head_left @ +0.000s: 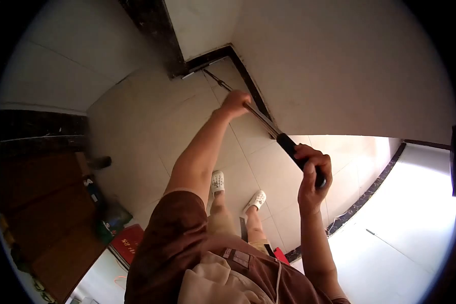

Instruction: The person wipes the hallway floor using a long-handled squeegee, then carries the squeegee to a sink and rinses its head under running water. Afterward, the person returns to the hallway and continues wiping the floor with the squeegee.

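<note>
Here's the long-handled tool (pixel 261 118), slanting beside the dark skirting (pixel 248 81), its thin, flat head (pixel 187 75) down by the skirting's corner. Left hand (pixel 235 103) clamped round the shaft, right hand (pixel 315 172) wrapped on the black grip (pixel 288 145). Looks light but long, stiff, probably slick on that shiny metal; the grip and mid-shaft should steady it.

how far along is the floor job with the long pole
Done: can't confirm any; the floor tiles show no clear line between worked and unworked. In hand: the pole, left hand on its metal shaft, right hand on its black grip, head by the dark skirting in the corner. Left: probably that corner at least; beyond it I can't tell.
</note>
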Demonstrator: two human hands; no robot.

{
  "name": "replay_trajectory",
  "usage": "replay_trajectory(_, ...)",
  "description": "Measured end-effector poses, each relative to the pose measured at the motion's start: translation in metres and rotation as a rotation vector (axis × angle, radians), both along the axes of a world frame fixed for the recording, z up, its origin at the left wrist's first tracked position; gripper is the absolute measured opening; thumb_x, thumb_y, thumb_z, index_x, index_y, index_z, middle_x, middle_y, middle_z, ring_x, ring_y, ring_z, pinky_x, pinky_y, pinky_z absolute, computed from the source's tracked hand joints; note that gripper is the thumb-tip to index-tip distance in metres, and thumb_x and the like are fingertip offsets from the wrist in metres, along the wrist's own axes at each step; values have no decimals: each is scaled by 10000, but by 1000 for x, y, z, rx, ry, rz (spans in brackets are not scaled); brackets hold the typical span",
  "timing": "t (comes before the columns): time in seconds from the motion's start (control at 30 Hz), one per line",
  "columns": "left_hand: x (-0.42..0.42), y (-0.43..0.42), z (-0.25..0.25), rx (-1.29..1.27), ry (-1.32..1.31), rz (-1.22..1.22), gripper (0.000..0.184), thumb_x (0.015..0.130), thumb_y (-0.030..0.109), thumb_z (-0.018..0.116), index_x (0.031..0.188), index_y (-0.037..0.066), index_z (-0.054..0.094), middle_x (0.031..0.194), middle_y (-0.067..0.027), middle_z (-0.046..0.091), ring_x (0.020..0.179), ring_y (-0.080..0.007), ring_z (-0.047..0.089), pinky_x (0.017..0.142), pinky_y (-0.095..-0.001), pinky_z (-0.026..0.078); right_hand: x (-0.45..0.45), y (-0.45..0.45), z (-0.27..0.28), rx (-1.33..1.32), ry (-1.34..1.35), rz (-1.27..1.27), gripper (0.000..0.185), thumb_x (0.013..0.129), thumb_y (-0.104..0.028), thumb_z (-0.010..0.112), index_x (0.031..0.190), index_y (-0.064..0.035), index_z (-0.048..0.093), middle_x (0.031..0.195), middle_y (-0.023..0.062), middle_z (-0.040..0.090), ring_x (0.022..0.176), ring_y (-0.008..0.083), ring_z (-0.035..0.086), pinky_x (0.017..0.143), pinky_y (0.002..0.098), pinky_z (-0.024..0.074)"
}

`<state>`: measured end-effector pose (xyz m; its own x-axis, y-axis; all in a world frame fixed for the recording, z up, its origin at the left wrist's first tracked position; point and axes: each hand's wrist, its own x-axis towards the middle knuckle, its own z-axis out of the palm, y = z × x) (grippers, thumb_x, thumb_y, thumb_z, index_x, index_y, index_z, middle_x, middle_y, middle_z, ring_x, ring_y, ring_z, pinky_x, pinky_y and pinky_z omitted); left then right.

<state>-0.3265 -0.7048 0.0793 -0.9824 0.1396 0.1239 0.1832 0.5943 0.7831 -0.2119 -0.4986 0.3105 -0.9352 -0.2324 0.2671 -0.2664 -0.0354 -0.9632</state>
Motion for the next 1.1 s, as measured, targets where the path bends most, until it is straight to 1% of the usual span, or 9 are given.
replay_trajectory(0.3, 64, 124, 10, -143, 84, -176, 440, 679, 429, 586, 487, 53, 461, 489, -141, 456, 515, -311, 479, 495, -414, 369, 74, 122, 24, 54, -9, -163, 145, 789, -117, 434, 705, -26, 359, 682, 140, 501, 785, 261, 517, 847, 461, 350)
replay_trajectory(0.4, 115, 214, 29, -87, 121, -229, 454, 698, 457, 550, 483, 65, 469, 500, -130, 483, 540, -318, 494, 574, -405, 395, 121, 202, 65, 150, -38, -266, 361, 766, -351, 525, 683, -54, 337, 625, 105, 480, 743, 253, 523, 829, 459, 375)
replay_trajectory(0.43, 137, 243, 39, -81, 107, -265, 459, 702, 464, 541, 480, 69, 469, 508, -128, 491, 549, -320, 495, 598, -401, 397, 139, 219, 84, 205, -91, -311, 524, 694, -551, 531, 675, -81, 299, 613, 60, 416, 705, 206, 469, 818, 401, 360)
replay_trajectory(0.5, 180, 296, 54, -60, 51, -297, 454, 705, 459, 538, 478, 71, 468, 526, -130, 498, 574, -314, 501, 615, -401, 395, 173, 251, 117, 261, -175, -403, 560, 653, -589, 537, 668, -91, 281, 605, 34, 386, 700, 192, 460, 820, 398, 350)
replay_trajectory(0.57, 217, 329, 81, -64, -80, -339, 196, 624, 270, 583, 566, 88, 541, 604, -121, 547, 657, -302, 539, 659, -398, 417, 199, 271, 139, 323, -193, -457, 569, 640, -615, 520, 670, -98, 284, 611, 35, 391, 701, 186, 460, 825, 391, 347)
replay_trajectory(0.77, 247, 375, 120, -1, -214, -352, 219, 646, 282, 603, 602, 75, 545, 645, -110, 562, 684, -296, 542, 629, -389, 424, 212, 318, 167, 345, -70, -435, 474, 741, -548, 468, 687, -108, 300, 583, 44, 389, 638, 185, 458, 802, 400, 362)
replay_trajectory(0.83, 246, 374, 124, 133, 6, -140, 399, 745, 374, 532, 521, 48, 484, 576, -125, 512, 612, -315, 508, 572, -399, 407, 205, 324, 161, 202, 20, -452, 405, 789, -480, 445, 704, -110, 305, 586, 44, 377, 617, 176, 434, 785, 396, 366)
replay_trajectory(1.0, 198, 333, 125, 188, 314, 227, 393, 666, 249, 656, 501, 60, 354, 504, -106, 434, 517, -286, 437, 495, -372, 355, 159, 254, 155, -579, 17, -581, 301, 853, -270, 389, 615, -129, 270, 553, 2, 235, 568, 141, 282, 742, 343, 304)
replay_trajectory(1.1, 160, 287, 100, 266, 371, 268, 353, 627, 217, 686, 531, 64, 383, 514, -87, 445, 534, -263, 448, 494, -352, 353, 130, 212, 132, -582, 16, -430, 358, 889, -222, 297, 550, -129, 230, 520, 1, 207, 527, 137, 216, 639, 316, 298)
